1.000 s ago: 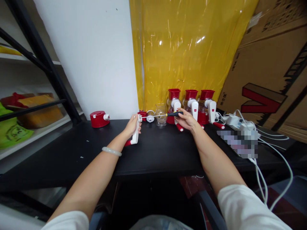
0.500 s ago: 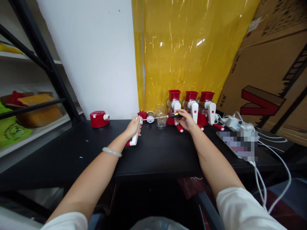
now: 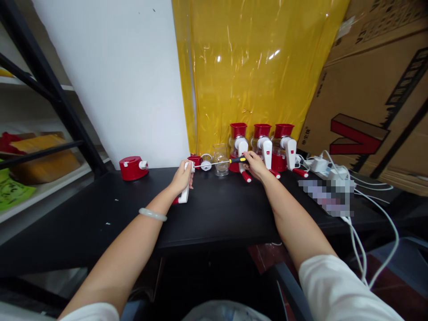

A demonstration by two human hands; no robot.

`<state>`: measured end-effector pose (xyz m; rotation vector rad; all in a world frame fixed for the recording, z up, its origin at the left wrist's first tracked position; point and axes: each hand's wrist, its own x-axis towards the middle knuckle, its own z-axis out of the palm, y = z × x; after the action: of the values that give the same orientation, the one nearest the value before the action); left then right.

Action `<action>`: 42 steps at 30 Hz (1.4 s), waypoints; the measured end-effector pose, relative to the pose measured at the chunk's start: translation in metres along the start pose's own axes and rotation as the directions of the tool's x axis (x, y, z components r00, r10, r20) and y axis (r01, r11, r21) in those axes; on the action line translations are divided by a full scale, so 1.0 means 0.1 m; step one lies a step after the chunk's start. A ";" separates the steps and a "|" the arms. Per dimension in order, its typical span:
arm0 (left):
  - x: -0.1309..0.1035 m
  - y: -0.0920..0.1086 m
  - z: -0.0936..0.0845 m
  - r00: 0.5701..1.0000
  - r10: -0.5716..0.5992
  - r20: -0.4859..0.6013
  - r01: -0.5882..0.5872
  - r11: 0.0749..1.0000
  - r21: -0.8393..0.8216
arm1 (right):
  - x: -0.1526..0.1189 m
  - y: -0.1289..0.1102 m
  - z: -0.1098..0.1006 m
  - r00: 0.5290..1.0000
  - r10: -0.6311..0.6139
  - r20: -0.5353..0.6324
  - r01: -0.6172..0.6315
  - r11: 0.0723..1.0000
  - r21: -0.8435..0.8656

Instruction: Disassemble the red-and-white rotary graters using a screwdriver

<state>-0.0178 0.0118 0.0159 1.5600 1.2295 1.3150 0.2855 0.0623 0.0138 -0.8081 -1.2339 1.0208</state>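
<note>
My left hand (image 3: 182, 177) is closed around a white crank handle (image 3: 183, 196) with a red grip at its lower end, held above the black table. In my right hand (image 3: 255, 165) is a screwdriver (image 3: 238, 159) with a black and yellow handle. Its long shaft points left, and the tip meets the top end of the crank handle; the exact contact is too small to make out. Behind the shaft stand a clear plastic housing (image 3: 221, 166), a white round grater drum (image 3: 206, 163) and a small red part (image 3: 195, 159).
Three red and white rotary graters (image 3: 263, 147) stand at the back right. A red base (image 3: 133, 168) sits at the back left of the black table (image 3: 214, 223). White chargers (image 3: 319, 164), cables and a blurred flat device (image 3: 326, 196) lie right, before a cardboard box (image 3: 361, 98).
The whole view has shifted slightly, so things appear a little further left. Both hands keep their grip, and the screwdriver tip stays at the crank handle's end.
</note>
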 end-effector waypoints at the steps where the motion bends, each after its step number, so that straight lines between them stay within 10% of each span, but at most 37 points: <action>1: 0.00 0.01 0.00 1.000 -0.011 -0.002 0.011 1.000 -0.014 | 0.01 0.01 0.01 1.000 0.003 0.006 -0.003 0.999 0.042; 26: 0.04 0.07 -0.05 0.987 -0.144 0.067 0.156 0.954 -0.256 | -0.09 -0.11 -0.13 0.949 0.006 0.315 -0.121 0.931 0.345; 35: -0.01 0.09 0.01 0.973 -0.188 0.135 0.215 0.950 -0.227 | -0.12 -0.23 -0.05 0.976 -0.050 0.211 -0.019 0.950 0.312; 42: -0.03 0.03 0.04 0.999 0.008 0.035 -0.007 0.999 -0.035 | -0.04 -0.14 0.03 0.986 -0.062 -0.153 0.034 0.983 -0.180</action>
<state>-0.0135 0.0080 0.0174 1.5582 1.1734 1.3015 0.2850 0.0529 0.0258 -0.9734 -1.2124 0.7999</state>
